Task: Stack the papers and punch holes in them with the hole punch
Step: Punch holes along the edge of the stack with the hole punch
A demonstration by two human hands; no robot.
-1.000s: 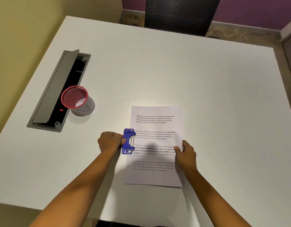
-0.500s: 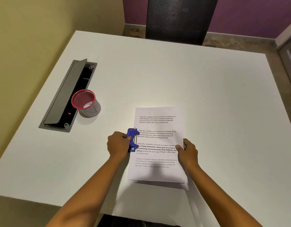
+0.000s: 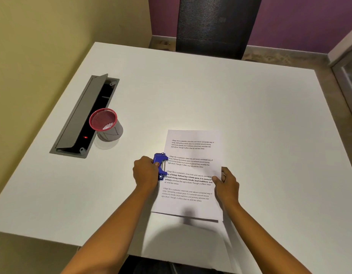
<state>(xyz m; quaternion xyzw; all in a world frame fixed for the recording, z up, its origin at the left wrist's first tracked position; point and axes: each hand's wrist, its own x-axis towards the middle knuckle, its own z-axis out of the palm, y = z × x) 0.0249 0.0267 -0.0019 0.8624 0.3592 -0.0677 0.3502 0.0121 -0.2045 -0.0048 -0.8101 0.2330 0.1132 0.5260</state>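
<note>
Left hand (image 3: 145, 173) is curled round the blue hole punch (image 3: 160, 165), which sits on the left edge of the papers (image 3: 191, 171) about halfway along; right hand (image 3: 227, 184) pinches the stack's right edge, thumb on top. To punch well, I judge the sheets should be seated fully in the slot, edges flush, the right hand keeping them from fanning while the left presses straight down. Counted, left to right: one open cable hatch (image 3: 86, 115), one red mesh cup (image 3: 104, 119), one punch, one stack whose sheets I cannot count, one chair (image 3: 216, 24) beyond the table (image 3: 250, 115)
</note>
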